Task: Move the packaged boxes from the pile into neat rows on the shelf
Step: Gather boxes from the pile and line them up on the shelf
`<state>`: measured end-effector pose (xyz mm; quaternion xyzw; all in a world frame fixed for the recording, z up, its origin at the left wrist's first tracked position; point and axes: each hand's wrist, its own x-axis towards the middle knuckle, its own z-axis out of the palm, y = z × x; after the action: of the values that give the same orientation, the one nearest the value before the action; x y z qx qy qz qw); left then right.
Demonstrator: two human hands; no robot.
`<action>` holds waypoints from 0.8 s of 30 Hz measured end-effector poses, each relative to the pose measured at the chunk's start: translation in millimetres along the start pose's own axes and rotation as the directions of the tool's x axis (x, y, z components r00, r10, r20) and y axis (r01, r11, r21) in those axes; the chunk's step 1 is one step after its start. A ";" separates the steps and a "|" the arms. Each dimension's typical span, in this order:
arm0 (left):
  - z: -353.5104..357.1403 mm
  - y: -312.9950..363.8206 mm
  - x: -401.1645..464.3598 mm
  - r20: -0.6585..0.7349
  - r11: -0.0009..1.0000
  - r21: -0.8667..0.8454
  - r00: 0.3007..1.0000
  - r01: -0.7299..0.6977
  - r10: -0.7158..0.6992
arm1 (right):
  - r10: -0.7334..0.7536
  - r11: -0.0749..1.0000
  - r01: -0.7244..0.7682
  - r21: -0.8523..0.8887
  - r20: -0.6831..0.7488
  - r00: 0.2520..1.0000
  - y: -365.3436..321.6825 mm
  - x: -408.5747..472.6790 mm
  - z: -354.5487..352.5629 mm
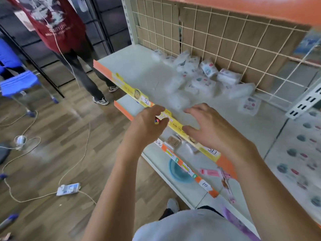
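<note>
I reach for the pile (199,75) at twelve o'clock, right hand (208,126) spread and empty, left hand (149,122) loosely curled, apparently empty; next comes grasping one box.

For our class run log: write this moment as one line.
left hand: curled, nothing clearly held | right hand: open, empty | boxes: piled at shelf back | rows: none yet

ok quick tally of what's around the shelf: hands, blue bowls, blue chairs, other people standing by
hands: 2, left hand and right hand
blue bowl: 1
blue chair: 1
person standing by: 1
total: 5
The boxes in the pile are too blurred to count.
</note>
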<state>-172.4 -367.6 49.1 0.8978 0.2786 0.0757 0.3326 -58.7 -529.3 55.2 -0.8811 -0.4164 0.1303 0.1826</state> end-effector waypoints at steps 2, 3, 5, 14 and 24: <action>-5.8 -6.4 20.8 0.023 1.000 -0.009 1.000 0.004 -0.004 | 0.025 1.000 -0.025 -0.004 0.006 1.000 -1.9 20.3 0.4; -7.5 -10.2 30.4 0.038 1.000 -0.012 0.999 0.008 -0.007 | 0.041 0.999 -0.041 -0.002 0.012 0.999 -3.0 29.2 1.0; -8.4 -18.6 50.7 0.056 1.000 -0.022 0.998 0.010 -0.009 | 0.065 0.998 -0.065 0.006 0.021 0.998 -4.6 46.7 3.6; -11.7 -41.7 152.6 0.193 0.987 -0.012 0.968 -0.162 0.161 | 0.273 0.959 -0.269 0.088 -0.036 0.961 -9.2 110.7 29.9; -13.8 -51.9 242.0 0.319 0.919 -0.060 0.865 -0.389 0.387 | 0.573 0.819 -0.550 0.161 -0.221 0.789 -32.3 150.4 74.0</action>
<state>1.4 -194.3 14.6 0.9365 0.0343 -0.0085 0.3489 -16.0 -377.0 -9.2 -0.9652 -0.1020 0.0806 0.2268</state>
